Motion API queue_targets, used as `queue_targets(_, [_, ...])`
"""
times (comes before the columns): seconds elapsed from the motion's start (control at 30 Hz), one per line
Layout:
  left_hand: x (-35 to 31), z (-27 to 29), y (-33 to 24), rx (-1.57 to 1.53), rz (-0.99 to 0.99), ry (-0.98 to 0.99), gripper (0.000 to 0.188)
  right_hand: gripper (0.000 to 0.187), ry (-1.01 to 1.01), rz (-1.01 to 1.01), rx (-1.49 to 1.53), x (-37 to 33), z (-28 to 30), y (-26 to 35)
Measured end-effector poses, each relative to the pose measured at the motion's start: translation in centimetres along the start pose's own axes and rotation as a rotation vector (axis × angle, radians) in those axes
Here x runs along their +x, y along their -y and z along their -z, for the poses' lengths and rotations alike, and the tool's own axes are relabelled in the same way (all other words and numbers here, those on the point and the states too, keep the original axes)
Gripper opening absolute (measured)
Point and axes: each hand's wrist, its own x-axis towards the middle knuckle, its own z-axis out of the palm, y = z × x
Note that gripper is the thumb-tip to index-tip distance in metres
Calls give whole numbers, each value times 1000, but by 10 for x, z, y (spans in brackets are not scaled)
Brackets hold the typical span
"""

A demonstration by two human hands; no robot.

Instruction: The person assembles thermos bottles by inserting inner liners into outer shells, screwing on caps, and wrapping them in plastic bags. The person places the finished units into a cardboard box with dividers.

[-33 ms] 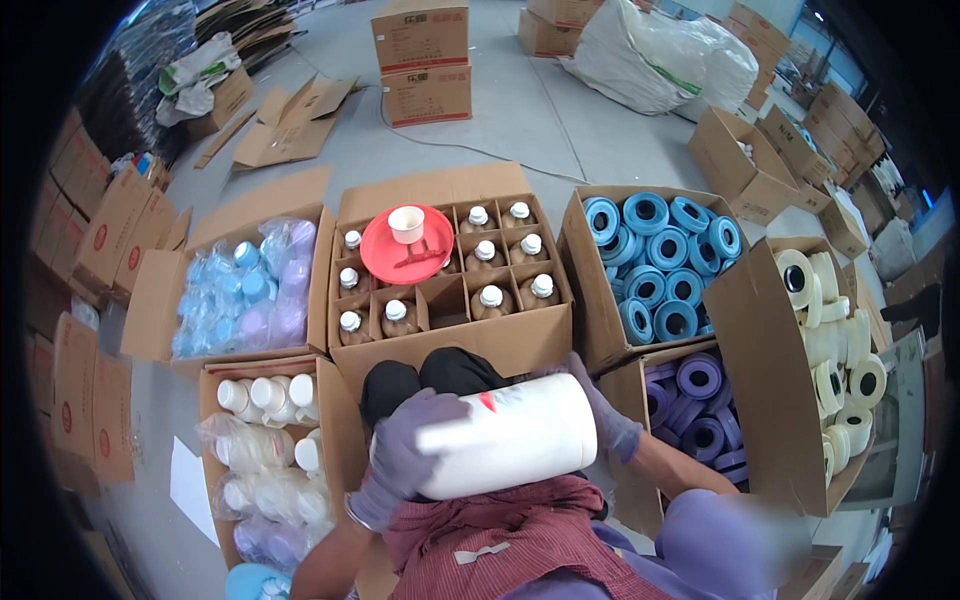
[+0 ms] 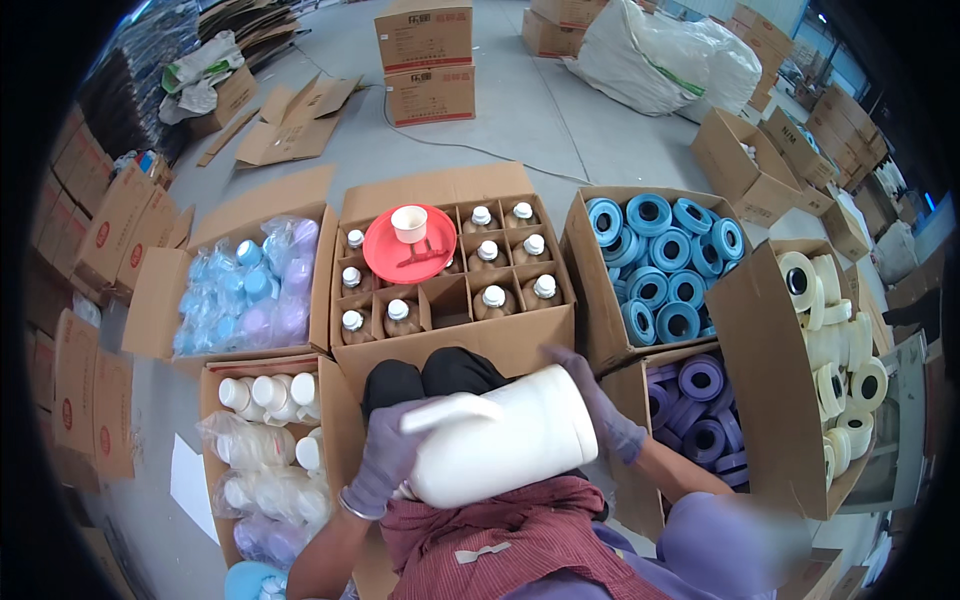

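A white plastic jug (image 2: 510,440) with a side handle lies on its side over my lap, its base toward the right. My left hand (image 2: 392,445), in a greyish-purple glove, is closed around the jug's left end by the handle. This hand hides most of that end. My right hand (image 2: 608,415), gloved alike, presses against the base with its fingers stretched up along the edge. Just beyond my knees stands a divided carton (image 2: 460,345) of brown bottles with white caps. A red plate (image 2: 385,255) with a white cup (image 2: 409,223) rests on those bottles.
At left are cartons of wrapped blue and lilac parts (image 2: 250,290) and white lidded pieces (image 2: 270,395). At right, cartons hold blue rings (image 2: 665,248), purple rings (image 2: 700,375) and cream rings (image 2: 855,430). A raised flap (image 2: 765,390) stands beside my right arm. Stacked boxes (image 2: 430,92) stand farther off.
The jug has rolled about its length: its red mark has gone from view and the handle now faces up. My left hand has shifted slightly left; the right stays at the base.
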Motion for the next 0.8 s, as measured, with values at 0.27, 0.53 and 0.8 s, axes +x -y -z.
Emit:
queue_targets(0.27, [-1,18,-29,803,-913,-61,28,55,90,-142,473,37,-38,10])
queue_targets(0.53, [-6,115,25,315,-489,-723,36,48,-7,386,-808,212,-71,51])
queue_targets(0.8, [29,188,112,-116,-327,-696,40,30,-47,367,-2028,435,-85,-29])
